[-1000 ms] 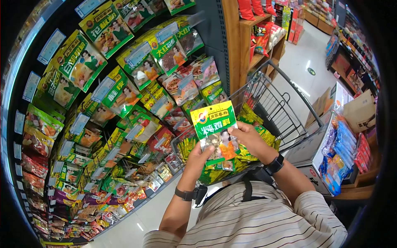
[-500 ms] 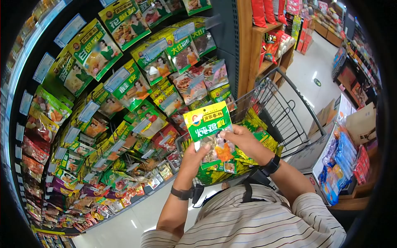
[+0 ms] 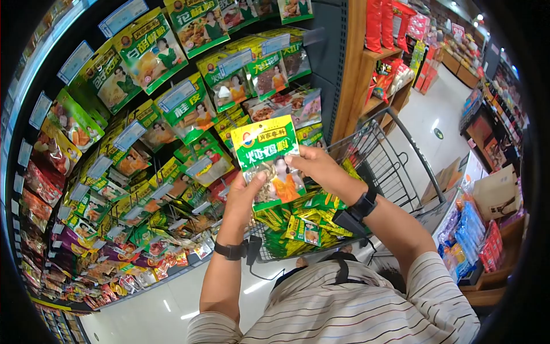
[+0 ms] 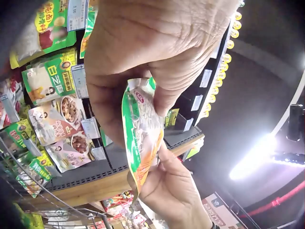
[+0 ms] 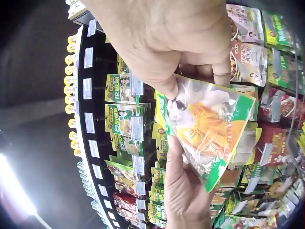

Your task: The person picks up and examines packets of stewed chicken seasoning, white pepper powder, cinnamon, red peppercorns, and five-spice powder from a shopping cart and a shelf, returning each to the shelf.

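Note:
A flat green-and-yellow spice packet [image 3: 268, 146] is held up between both hands over a shopping cart, its printed front facing the head camera. At the packet's lower left edge the left hand [image 3: 240, 198] grips it, thumb on the front. The right hand [image 3: 326, 171] pinches the opposite edge, thumb likewise in front. In the left wrist view the packet [image 4: 142, 126] shows nearly edge-on, a clear window with pale contents along it. From the right wrist, the packet [image 5: 207, 126] shows an orange-dressed figure and green corners.
Below the hands, the wire cart [image 3: 395, 172] carries a heap of green and yellow packets [image 3: 303, 229]. Hanging packets [image 3: 152, 51] with price tags fill the rack on the left. A wooden shelf [image 3: 349, 69] stands beyond, and boxes with blue packs [image 3: 464, 221] lie right.
Both hands and the packet have moved up and left in the head view, showing more of the cart's heap. The rack has shifted right in view. Both hands keep their hold.

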A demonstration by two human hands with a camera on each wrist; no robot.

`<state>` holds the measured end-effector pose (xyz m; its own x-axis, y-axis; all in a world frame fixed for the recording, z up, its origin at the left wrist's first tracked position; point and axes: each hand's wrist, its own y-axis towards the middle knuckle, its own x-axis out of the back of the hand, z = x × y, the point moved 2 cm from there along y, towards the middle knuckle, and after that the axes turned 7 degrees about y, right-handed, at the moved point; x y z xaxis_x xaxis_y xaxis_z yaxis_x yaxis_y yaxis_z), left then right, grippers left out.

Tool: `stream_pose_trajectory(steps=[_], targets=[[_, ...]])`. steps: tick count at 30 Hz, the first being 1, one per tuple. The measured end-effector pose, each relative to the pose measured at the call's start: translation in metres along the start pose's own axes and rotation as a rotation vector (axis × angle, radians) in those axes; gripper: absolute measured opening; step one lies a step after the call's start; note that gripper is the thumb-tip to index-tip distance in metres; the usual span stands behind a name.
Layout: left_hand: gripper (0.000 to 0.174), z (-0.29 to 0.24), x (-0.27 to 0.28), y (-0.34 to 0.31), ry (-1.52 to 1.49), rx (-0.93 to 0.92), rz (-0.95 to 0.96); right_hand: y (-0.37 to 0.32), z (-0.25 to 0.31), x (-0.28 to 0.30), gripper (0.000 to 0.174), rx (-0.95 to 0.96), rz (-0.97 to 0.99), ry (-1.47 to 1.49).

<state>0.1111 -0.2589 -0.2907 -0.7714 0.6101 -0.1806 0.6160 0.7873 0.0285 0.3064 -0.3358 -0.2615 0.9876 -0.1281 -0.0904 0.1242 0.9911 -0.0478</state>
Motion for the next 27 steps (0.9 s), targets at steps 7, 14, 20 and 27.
stream_pose_trajectory(steps=[7, 14, 20, 27], targets=[[0.039, -0.016, 0.031, 0.025, 0.04, -0.111, -0.139, 0.039, 0.013, 0.005, 0.038, 0.031, 0.004, 0.079], [0.05, -0.034, 0.067, 0.056, 0.161, -0.157, -0.216, 0.092, 0.075, 0.021, 0.054, 0.213, -0.034, 0.044], [0.053, -0.045, 0.071, 0.078, 0.188, -0.172, -0.202, 0.147, 0.112, 0.016, 0.053, 0.222, 0.019, 0.229], [0.045, -0.045, 0.077, 0.101, 0.131, -0.213, -0.162, 0.176, 0.119, 0.009, 0.052, 0.241, 0.073, 0.46]])
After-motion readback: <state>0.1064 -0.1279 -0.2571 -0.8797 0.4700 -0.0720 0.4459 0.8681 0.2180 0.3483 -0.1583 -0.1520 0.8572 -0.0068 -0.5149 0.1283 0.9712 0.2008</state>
